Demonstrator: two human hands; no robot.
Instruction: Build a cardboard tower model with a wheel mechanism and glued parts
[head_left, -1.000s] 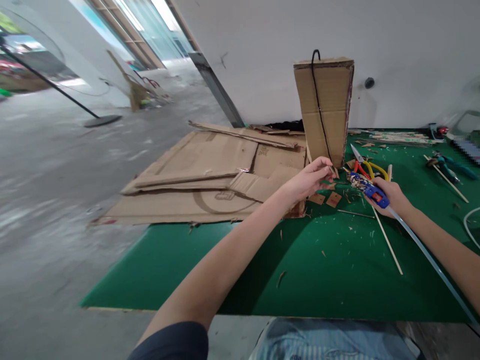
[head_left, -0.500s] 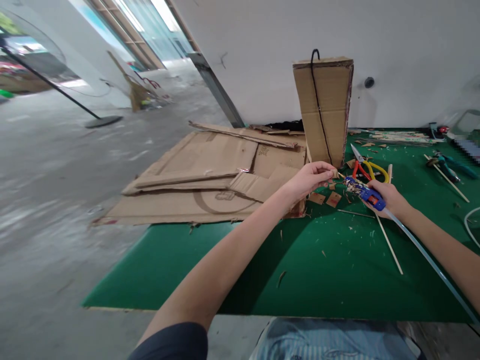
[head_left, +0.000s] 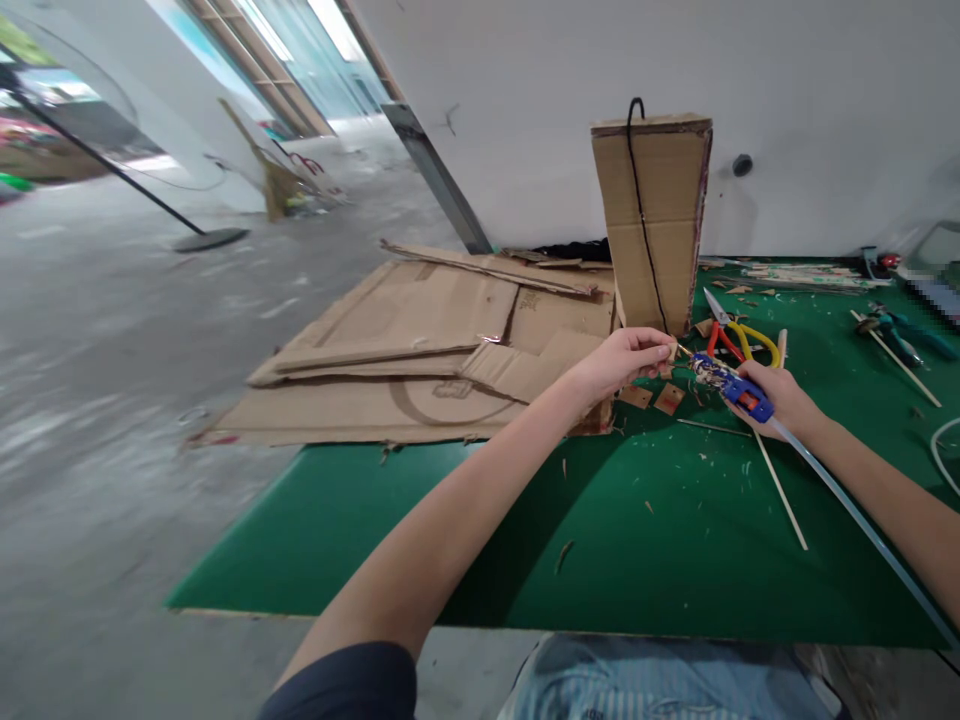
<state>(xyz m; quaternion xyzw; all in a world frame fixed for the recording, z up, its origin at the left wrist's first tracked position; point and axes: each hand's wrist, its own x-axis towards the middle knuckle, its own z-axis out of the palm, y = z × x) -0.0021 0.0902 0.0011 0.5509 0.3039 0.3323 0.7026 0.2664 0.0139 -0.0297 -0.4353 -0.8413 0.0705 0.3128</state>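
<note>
My right hand [head_left: 780,398] is wrapped round a blue glue gun [head_left: 739,390] with a long clear glue stick [head_left: 847,490] running out of its back. Its tip points left, at the fingers of my left hand [head_left: 628,357]. Those fingers are pinched on a small piece of cardboard [head_left: 673,352], partly hidden by the fingertips. Just behind stands a tall cardboard box [head_left: 660,220] with a black cord [head_left: 642,215] down its front. Small cardboard squares [head_left: 669,399] lie below my left hand. Scissors [head_left: 739,335] with red and yellow handles rest beyond the glue gun.
Large flattened cardboard sheets [head_left: 405,400] cover the left of the green table [head_left: 360,540]. A thin wooden stick [head_left: 780,490] lies near my right wrist. Pliers [head_left: 896,335] rest at the right, and several sticks [head_left: 806,275] lie along the wall.
The view has shifted very slightly. Both hands keep their places, with the glue gun tip still at the small cardboard piece.
</note>
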